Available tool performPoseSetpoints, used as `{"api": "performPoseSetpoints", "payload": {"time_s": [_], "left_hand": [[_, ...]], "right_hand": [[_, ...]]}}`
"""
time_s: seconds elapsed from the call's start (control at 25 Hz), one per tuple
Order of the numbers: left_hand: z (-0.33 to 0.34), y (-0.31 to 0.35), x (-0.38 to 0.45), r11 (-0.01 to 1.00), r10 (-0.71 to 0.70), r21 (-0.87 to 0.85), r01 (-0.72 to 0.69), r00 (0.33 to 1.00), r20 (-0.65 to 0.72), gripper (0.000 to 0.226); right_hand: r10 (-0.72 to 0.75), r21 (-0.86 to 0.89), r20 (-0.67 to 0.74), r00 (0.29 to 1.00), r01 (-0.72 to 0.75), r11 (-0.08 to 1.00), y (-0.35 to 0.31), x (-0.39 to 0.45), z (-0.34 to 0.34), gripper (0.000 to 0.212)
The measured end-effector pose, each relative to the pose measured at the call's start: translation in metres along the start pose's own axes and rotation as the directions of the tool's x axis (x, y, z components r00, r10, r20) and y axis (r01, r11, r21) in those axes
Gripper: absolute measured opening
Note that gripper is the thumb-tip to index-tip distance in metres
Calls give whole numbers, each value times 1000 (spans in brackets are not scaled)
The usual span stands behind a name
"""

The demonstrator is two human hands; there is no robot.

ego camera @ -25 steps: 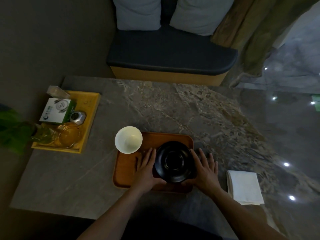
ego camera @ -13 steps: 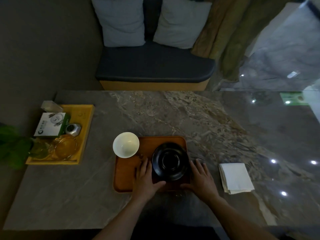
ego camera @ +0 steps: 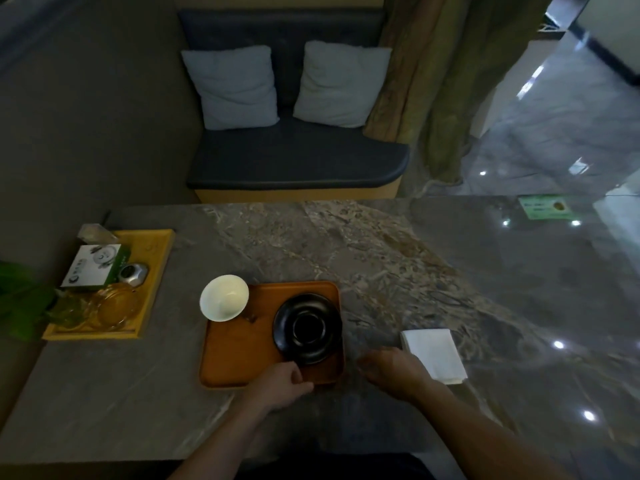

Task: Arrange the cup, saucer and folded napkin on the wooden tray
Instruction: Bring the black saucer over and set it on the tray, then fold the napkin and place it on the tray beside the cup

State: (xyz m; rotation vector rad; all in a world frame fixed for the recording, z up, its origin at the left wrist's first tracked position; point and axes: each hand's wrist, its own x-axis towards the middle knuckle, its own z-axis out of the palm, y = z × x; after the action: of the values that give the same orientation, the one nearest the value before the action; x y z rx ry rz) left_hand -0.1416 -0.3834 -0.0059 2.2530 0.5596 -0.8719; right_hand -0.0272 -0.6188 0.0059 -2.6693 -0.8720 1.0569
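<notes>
Steadying the orange wooden tray at lower centre, my left hand pinches its near rim beside the black round saucer. My right hand hovers empty, fingers spread, near the white folded napkin, probably next. The white ceramic cup overlaps the tray's upper-left corner.

Before me: tray, orange-brown wood; saucer, glossy black; cup, plain white; napkin, white. Table, grey stone veined with brown and cream marbling; side tray, yellow. Bench, dark navy, with two pale grey-blue cushions.
</notes>
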Motion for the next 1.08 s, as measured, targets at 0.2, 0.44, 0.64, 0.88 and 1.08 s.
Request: {"api": "performPoseSetpoints", "payload": {"time_s": [0.2,0.44,0.64,0.88,1.08], "left_hand": [[-3,73,9,982,146,106,-154,986,85,36],[-2,141,33,955,185,199,-218,967,175,34],[2,171,61,946,88,288,-149,973,212,39],[16,194,90,898,96,405,-170,976,195,52],[35,209,103,881,131,435,-184,980,150,54]], "right_hand": [[-14,-109,-12,1000,12,994,58,-16,-27,32],[85,-113,-8,996,-85,990,143,-31,-55,39],[156,-146,46,987,-148,978,179,-31,-71,45],[96,-194,61,994,-82,978,184,-18,-70,71],[35,-285,33,999,-24,958,178,-5,-60,85]]}}
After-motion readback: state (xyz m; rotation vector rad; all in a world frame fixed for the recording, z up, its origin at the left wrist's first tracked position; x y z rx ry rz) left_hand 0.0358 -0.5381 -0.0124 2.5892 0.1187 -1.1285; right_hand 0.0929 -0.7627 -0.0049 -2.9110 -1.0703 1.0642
